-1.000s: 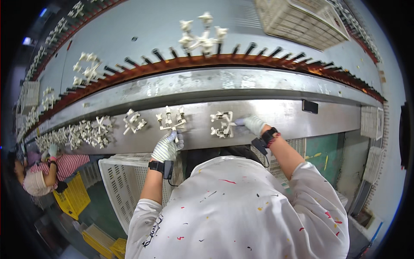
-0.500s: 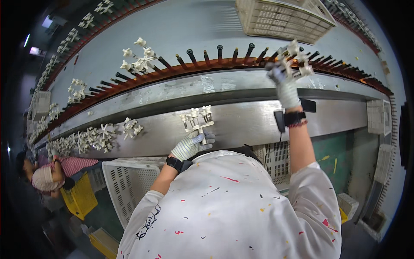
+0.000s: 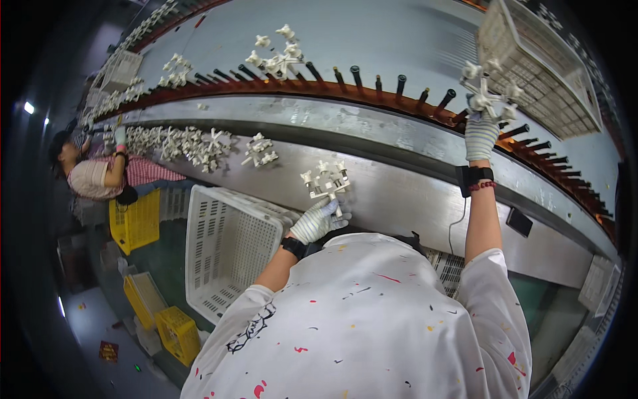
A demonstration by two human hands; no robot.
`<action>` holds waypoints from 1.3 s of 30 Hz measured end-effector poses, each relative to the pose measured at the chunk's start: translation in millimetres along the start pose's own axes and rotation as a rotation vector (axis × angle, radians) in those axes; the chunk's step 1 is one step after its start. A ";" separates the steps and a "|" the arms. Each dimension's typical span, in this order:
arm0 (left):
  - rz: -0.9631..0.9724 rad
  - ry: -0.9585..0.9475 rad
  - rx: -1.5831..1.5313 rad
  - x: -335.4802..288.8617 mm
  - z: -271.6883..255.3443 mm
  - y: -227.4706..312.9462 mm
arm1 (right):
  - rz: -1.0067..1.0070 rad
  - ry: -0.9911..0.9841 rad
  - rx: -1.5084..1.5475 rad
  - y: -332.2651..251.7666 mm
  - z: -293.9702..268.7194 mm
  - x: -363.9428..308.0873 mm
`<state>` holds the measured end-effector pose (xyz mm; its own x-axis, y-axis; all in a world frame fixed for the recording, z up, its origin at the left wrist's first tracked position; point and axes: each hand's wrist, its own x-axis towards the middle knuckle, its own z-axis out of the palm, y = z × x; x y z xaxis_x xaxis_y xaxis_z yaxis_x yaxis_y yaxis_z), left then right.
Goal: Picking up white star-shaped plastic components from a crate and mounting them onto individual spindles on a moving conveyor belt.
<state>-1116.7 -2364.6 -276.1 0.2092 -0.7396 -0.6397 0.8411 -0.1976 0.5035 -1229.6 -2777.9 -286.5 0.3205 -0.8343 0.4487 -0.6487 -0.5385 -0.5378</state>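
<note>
In striped pale gloves, both my hands are over the steel bench and the peg line. My left hand (image 3: 317, 223), near my body, grips the stem of a white branched part (image 3: 325, 183) with several knobby ends and grey bands. Stretched far to the right, my right hand (image 3: 481, 137) is closed at the base of another white branched part (image 3: 490, 100), right over the row of dark pegs (image 3: 401, 85). Its fingertips are partly hidden by that part. Farther left, a similar white cluster (image 3: 279, 61) sits on the pegs.
A heap of white parts (image 3: 183, 146) and a smaller cluster (image 3: 259, 150) lie on the steel bench (image 3: 392, 189). A black phone-like object (image 3: 519, 222) rests at right. White crates stand at far right (image 3: 591, 100) and lower left (image 3: 199, 256). A co-worker (image 3: 100, 169) works at left.
The view has turned, so the pegs and bench now slope down to the right. My right hand remains over the pegs with its part; my left still holds its part near my body.
</note>
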 end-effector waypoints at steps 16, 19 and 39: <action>0.124 -0.199 -0.029 -44.0 -90.5 113.7 | 0.009 -1.620 0.408 -280.5 27.6 -187.4; 0.098 -0.053 0.127 -49.8 -97.9 127.2 | 0.797 -1.694 1.270 -318.3 37.3 -206.1; 0.139 0.775 1.864 -6.0 -385.7 275.1 | 1.233 -1.235 1.164 -288.3 26.8 -197.7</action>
<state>-694.2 -2166.3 -357.7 0.7683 -0.5280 -0.3618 -0.5295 -0.8419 0.1042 -1087.5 -2460.9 -239.3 0.6654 -0.0940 -0.7405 -0.3602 0.8285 -0.4289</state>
